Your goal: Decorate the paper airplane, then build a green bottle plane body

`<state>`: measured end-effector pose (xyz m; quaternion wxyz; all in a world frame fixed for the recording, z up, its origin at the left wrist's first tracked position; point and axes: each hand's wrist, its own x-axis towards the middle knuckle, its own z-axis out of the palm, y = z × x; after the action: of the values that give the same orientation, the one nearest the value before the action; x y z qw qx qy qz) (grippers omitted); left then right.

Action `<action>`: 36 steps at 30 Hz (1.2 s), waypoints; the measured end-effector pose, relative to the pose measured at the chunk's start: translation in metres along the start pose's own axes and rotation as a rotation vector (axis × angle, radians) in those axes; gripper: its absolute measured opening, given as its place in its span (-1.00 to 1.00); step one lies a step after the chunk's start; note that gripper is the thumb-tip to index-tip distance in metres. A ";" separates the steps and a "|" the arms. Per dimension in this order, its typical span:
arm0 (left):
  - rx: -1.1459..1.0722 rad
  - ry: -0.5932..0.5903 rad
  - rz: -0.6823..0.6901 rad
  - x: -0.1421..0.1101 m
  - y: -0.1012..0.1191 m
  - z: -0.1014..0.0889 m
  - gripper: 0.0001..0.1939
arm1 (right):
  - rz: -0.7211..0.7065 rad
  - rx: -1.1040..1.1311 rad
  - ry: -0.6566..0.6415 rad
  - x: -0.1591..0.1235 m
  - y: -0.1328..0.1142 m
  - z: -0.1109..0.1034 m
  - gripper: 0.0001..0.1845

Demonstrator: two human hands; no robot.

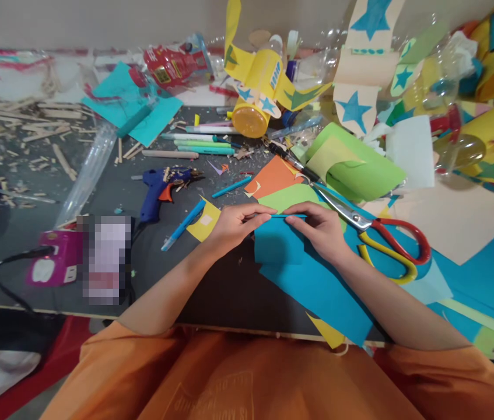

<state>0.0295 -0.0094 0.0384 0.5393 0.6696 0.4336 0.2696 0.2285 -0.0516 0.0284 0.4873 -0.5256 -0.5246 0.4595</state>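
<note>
Both hands pinch a narrow strip of blue paper (288, 216) at its two ends, held level above the sheets. My left hand (240, 224) has its thumb and fingers closed on the left end. On the right end, my right hand (319, 227) grips in the same way. Beneath them lie blue paper sheets (321, 286) and a light green sheet (290, 195). Scissors (363, 221) with red and yellow handles rest just right of my right hand. A blue marker (183, 226) and a yellow paper scrap (205, 220) lie left of my left hand.
A blue glue gun (154, 189), a magenta box (54, 256) with a cable, and a blurred-out rectangular object (107, 259) are at left. Several markers (205, 144), a yellow-wrapped bottle (258, 87), a green paper roll (356, 163) and wood scraps (32, 125) fill the back.
</note>
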 end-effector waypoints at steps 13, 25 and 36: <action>-0.047 -0.060 -0.038 0.001 0.001 -0.002 -0.68 | 0.031 -0.005 -0.007 -0.001 0.001 -0.001 -0.72; 0.035 -0.038 0.037 0.002 -0.003 -0.005 -0.68 | 0.043 0.028 -0.010 -0.003 0.002 -0.001 -0.82; 0.006 -0.038 -0.013 0.002 0.002 -0.003 -0.73 | 0.110 0.054 0.004 -0.001 -0.001 0.000 -0.72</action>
<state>0.0287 -0.0067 0.0406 0.5473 0.6732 0.4286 0.2521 0.2281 -0.0528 0.0298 0.4761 -0.5413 -0.4814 0.4986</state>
